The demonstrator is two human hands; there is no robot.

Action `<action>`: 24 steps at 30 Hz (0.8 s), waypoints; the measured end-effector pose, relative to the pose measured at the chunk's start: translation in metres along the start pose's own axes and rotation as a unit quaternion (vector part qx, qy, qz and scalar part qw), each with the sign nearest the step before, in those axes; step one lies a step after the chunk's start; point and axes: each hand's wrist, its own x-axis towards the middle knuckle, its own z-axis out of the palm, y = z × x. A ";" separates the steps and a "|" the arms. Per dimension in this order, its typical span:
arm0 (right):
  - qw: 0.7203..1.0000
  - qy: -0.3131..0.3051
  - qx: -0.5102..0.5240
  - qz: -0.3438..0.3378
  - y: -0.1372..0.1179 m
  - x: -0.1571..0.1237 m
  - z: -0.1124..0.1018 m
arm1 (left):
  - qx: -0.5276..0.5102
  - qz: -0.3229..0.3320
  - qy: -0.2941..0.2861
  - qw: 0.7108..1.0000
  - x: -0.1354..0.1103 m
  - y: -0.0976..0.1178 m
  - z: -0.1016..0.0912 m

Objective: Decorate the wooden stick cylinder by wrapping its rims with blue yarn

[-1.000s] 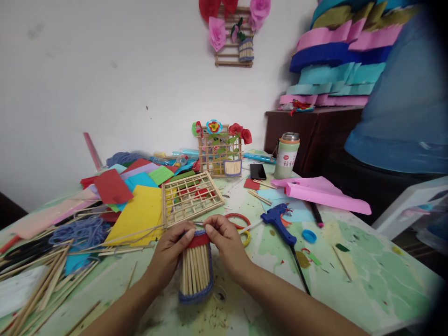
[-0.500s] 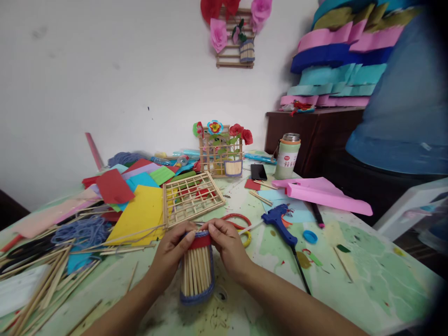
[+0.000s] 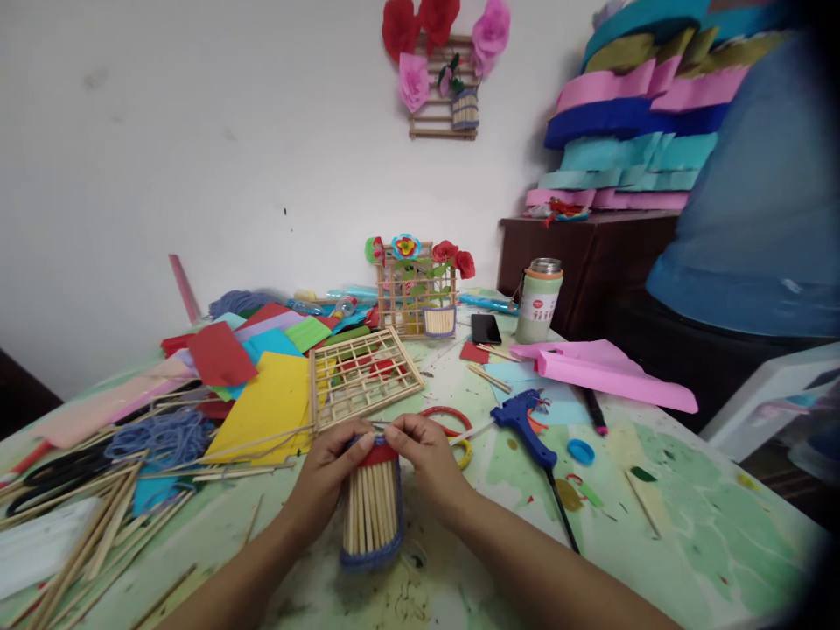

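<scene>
Between my hands is a small basket of wooden sticks [image 3: 371,507], edged with blue yarn and with a red band near its top. My left hand [image 3: 333,464] pinches its upper left edge, thumb on the front. At the upper right corner, my right hand [image 3: 425,455] grips with thumb and fingers pressed together. The fingertips almost meet along the blue-trimmed top, and what lies right between them is hidden. Just beyond my hands lie a stick lattice [image 3: 365,374] and scissors with a red and yellow handle [image 3: 465,453].
A blue glue gun [image 3: 528,429] with its cord lies right of my hands. Coloured paper [image 3: 262,407], blue yarn [image 3: 161,436] and loose sticks [image 3: 108,525] cover the left side. A flask [image 3: 541,302], a phone [image 3: 486,329] and a flower-decorated lattice [image 3: 415,293] stand or lie farther back. Another person [image 3: 709,201] is at right.
The view has tilted up slightly, so the scene sits a little lower. My right fingers have shifted slightly along the basket's top edge; both hands keep hold of it.
</scene>
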 end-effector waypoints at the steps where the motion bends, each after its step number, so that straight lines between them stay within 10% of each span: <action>1: 1.000 -0.002 0.020 0.005 0.001 0.000 0.000 | -0.027 -0.011 0.005 1.000 0.000 0.000 0.000; 9: 0.988 0.003 0.144 0.049 0.009 0.000 -0.005 | -0.041 -0.040 0.014 0.998 -0.001 -0.002 0.001; 15: 1.000 0.013 -0.010 0.018 0.003 -0.002 -0.004 | 0.036 0.014 -0.005 0.999 -0.003 0.001 0.000; 24: 0.959 0.054 0.257 0.108 -0.003 -0.002 -0.008 | -0.052 -0.028 -0.045 0.997 0.004 -0.011 -0.003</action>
